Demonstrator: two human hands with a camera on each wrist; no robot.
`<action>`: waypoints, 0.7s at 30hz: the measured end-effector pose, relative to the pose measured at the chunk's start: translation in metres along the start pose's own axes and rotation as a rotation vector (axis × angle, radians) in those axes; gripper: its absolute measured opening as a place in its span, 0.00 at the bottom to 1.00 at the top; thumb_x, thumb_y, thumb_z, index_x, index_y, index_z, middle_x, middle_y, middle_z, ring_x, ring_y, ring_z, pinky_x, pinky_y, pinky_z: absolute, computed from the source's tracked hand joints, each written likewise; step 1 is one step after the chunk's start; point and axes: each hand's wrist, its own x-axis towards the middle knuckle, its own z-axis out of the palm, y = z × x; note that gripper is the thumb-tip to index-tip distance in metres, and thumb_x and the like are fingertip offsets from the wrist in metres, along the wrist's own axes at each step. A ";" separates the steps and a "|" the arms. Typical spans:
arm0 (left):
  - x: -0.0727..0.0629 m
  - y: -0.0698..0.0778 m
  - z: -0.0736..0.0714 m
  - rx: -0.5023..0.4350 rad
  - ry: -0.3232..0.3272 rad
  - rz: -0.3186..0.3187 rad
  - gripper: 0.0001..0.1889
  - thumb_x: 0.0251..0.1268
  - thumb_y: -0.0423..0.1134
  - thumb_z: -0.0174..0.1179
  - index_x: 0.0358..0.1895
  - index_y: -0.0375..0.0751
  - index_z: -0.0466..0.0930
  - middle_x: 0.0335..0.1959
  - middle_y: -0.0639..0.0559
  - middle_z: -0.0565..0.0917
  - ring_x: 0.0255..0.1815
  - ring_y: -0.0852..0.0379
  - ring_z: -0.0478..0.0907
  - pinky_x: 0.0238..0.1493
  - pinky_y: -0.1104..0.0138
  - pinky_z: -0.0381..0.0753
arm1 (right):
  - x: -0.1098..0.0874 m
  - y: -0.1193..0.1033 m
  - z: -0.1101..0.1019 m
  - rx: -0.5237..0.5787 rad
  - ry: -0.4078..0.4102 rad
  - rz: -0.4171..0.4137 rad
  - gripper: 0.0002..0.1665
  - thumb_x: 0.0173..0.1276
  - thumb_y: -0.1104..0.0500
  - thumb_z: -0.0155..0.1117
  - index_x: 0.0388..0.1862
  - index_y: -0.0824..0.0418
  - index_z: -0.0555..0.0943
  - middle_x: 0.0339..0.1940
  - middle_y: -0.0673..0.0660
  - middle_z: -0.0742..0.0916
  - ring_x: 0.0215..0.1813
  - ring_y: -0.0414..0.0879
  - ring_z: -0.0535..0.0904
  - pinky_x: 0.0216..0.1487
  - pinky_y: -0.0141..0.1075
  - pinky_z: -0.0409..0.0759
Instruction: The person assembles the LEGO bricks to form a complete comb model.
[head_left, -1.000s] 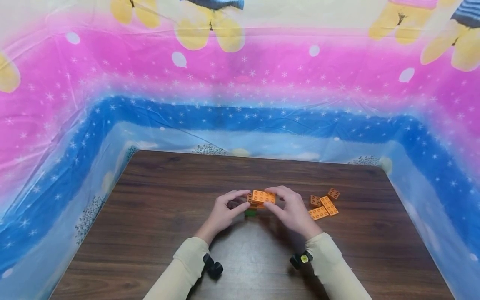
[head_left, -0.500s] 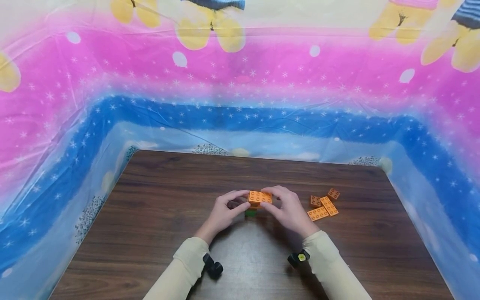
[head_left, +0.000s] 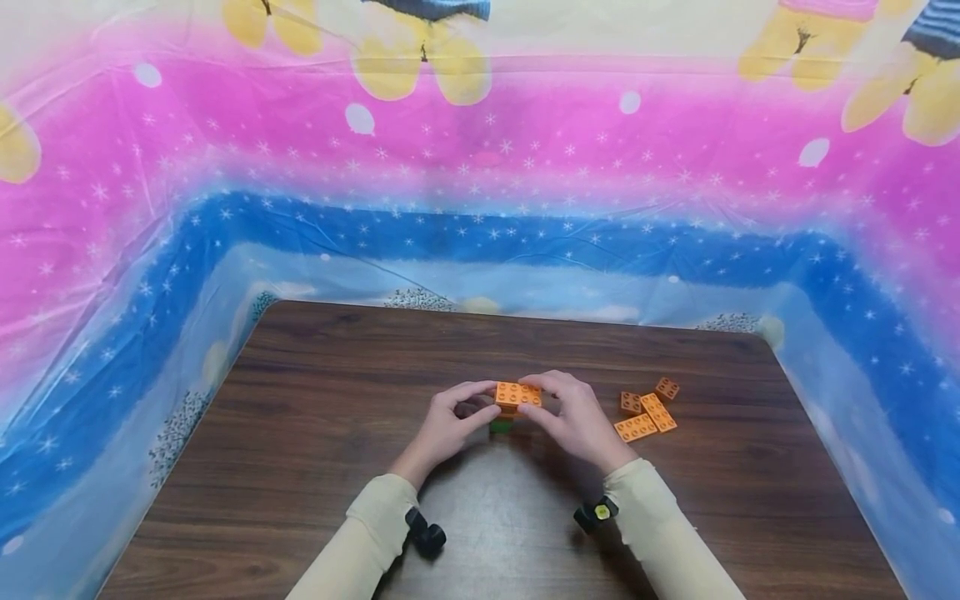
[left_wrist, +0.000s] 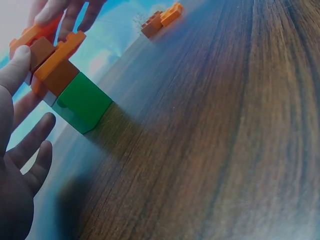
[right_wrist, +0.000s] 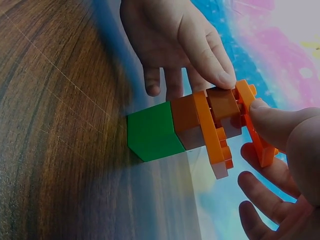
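A small tower of toy building bricks stands on the table between both hands. Its base is a green block (right_wrist: 152, 132), topped by a brown brick (right_wrist: 184, 116), an orange plate (right_wrist: 210, 132) jutting to one side, and a second brown brick (right_wrist: 222, 104). My left hand (head_left: 446, 423) pinches that upper brown brick between thumb and index finger, its other fingers spread beside the tower. Over the top, my right hand (head_left: 581, 421) grips another orange plate (head_left: 517, 393) by its long sides. In the right wrist view this plate sits tilted against the upper brick's studs.
To the right on the wooden table (head_left: 322, 358) lie two orange plates, one of them a slanted plate (head_left: 659, 412), and two small brown bricks, including a far brown brick (head_left: 667, 387). A patterned cloth (head_left: 480, 237) hangs behind the table.
The right hand has moved left with the orange plate, covering the brown brick's studs that showed before. The left hand has stayed in place at the tower.
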 end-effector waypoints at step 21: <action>0.000 -0.001 -0.002 0.015 -0.015 0.006 0.20 0.74 0.39 0.68 0.66 0.48 0.84 0.58 0.51 0.86 0.54 0.47 0.85 0.50 0.60 0.84 | 0.005 -0.002 -0.002 -0.025 -0.028 -0.005 0.22 0.72 0.52 0.75 0.62 0.54 0.87 0.56 0.50 0.89 0.59 0.48 0.83 0.59 0.53 0.82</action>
